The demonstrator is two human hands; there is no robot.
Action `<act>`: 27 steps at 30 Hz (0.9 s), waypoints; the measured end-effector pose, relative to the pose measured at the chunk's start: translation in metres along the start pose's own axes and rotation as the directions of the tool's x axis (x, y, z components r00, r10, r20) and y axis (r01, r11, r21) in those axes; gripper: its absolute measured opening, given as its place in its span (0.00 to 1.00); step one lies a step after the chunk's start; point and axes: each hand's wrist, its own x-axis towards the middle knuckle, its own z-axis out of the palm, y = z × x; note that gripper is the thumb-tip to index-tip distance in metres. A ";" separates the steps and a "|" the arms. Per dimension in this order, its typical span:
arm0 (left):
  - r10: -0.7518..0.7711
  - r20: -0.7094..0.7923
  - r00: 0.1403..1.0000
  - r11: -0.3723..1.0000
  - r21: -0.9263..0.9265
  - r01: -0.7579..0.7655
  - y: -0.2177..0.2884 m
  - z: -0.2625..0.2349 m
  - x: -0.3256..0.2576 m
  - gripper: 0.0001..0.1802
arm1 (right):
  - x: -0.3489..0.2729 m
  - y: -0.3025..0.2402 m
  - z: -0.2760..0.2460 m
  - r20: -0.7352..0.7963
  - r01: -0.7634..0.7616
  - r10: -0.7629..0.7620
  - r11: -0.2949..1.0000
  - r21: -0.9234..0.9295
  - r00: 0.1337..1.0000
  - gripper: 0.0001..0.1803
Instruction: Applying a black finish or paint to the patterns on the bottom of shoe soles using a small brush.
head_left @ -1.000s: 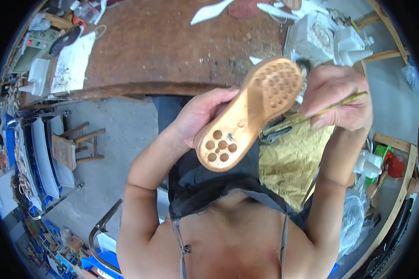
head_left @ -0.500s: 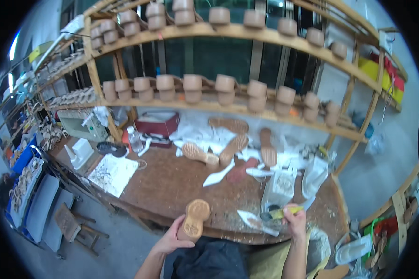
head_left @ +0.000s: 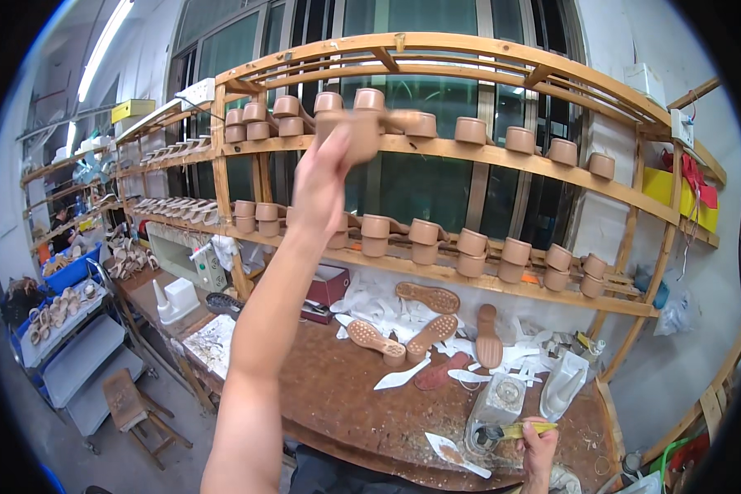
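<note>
We have lifted the sole point(head_left: 359, 140) from near the worktop point(head_left: 337, 387) to the upper shelf point(head_left: 445, 149), our left hand point(head_left: 321, 185) gripping it, now well apart from the brush point(head_left: 514, 430) our right hand point(head_left: 539, 449) grasps low down.

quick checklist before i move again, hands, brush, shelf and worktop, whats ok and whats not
1. Left hand holding the shoe sole: ok, though motion blurs it.
2. Shoe sole resting on the upper shelf: cannot tell, blur and overlap hide any contact.
3. Right hand holding the brush by its yellow handle: ok.
4. Brush clear of the white container: cannot tell, they overlap in this view.
5. Worktop free of loose pieces: not ok, other soles and white cutouts lie there.
</note>
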 end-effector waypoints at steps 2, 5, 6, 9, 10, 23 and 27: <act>0.007 0.072 0.997 0.999 0.032 -0.009 -0.023 0.020 0.054 0.18 | 0.004 0.015 -0.013 -0.031 0.058 -0.058 0.998 -0.005 0.998 0.11; 0.017 0.063 0.998 0.986 0.166 -0.028 -0.081 0.010 0.128 0.26 | -0.007 -0.017 0.002 -0.103 -0.030 0.008 0.976 -0.218 0.995 0.07; 0.000 0.007 1.000 0.980 0.201 -0.002 -0.096 0.011 0.137 0.28 | -0.007 -0.014 -0.002 -0.081 0.026 -0.043 0.978 -0.208 0.996 0.07; -0.174 -0.070 0.982 0.968 0.173 0.183 -0.139 0.012 0.153 0.32 | -0.009 -0.017 -0.009 -0.084 -0.009 -0.011 0.972 -0.233 0.996 0.08; -0.194 -0.077 0.978 0.956 0.207 0.206 -0.154 0.012 0.156 0.34 | -0.005 -0.017 -0.009 -0.091 -0.021 -0.001 0.972 -0.234 0.996 0.08; -0.658 0.404 0.636 0.689 0.665 0.290 -0.221 -0.015 -0.119 0.17 | 0.006 0.025 -0.020 -0.188 -0.195 0.178 0.978 -0.072 0.966 0.09; -0.917 0.195 0.348 0.356 0.794 0.493 -0.316 -0.028 -0.275 0.23 | -0.006 0.024 -0.028 -0.207 -0.224 0.201 0.970 -0.095 0.957 0.10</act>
